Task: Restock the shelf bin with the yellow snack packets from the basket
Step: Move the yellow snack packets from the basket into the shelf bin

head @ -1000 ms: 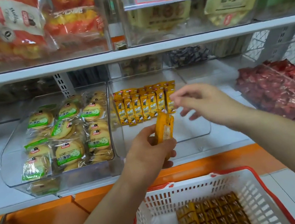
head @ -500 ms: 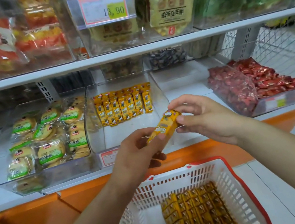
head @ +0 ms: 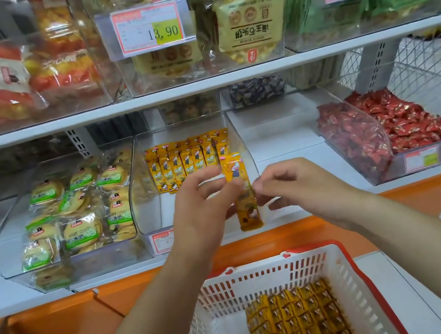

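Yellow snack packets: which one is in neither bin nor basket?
The held packet, upright, pinched by left hand and right hand before the shelf bin; the rest stand in that bin or lie in the basket.

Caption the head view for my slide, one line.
Left hand grips and right hand pinches a yellow snack packet upright before the clear shelf bin, above the white basket.

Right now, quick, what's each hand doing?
Left hand: holding a yellow snack packet upright.
Right hand: fingertips at the packet's edge; whether it grips cannot be told.
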